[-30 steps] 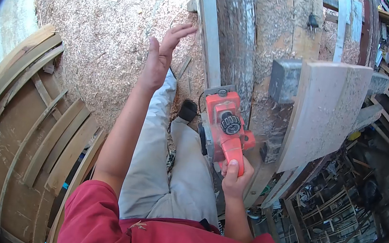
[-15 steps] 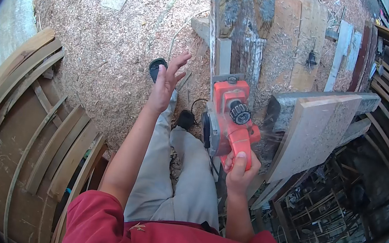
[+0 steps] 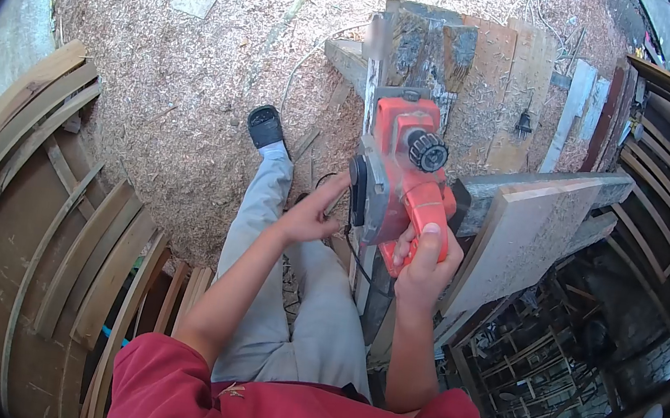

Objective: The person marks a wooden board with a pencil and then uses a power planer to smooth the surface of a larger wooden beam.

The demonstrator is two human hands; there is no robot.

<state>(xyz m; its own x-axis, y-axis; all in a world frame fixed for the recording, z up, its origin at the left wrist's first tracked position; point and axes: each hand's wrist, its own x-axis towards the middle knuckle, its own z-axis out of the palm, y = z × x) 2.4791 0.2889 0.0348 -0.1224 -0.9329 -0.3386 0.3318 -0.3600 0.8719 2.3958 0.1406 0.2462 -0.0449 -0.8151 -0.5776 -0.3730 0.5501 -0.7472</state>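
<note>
My right hand [image 3: 427, 263] is wrapped around the rear handle of a red electric planer [image 3: 404, 172]. The planer rests over the edge of the wooden bench, its black side cover facing left and a ribbed black knob on top. My left hand [image 3: 313, 216] is open, fingers stretched out, with the fingertips right by the black side cover. A narrow pale wood strip [image 3: 356, 284] shows below the planer, mostly hidden by it. The black power cord [image 3: 367, 271] hangs down beside the tool.
Wide boards [image 3: 529, 74] strewn with shavings and a black plug [image 3: 524, 124] lie ahead. To the right, a pale plank [image 3: 522, 234] rests on a thick beam [image 3: 480, 198]. Curved wooden pieces [image 3: 91, 261] stand at left. Shavings [image 3: 154, 101] cover the ground.
My left hand has come down and right, from raised in the air to beside the planer. The planer, still in my right hand, sits slightly lower in view. My left foot has shifted.
</note>
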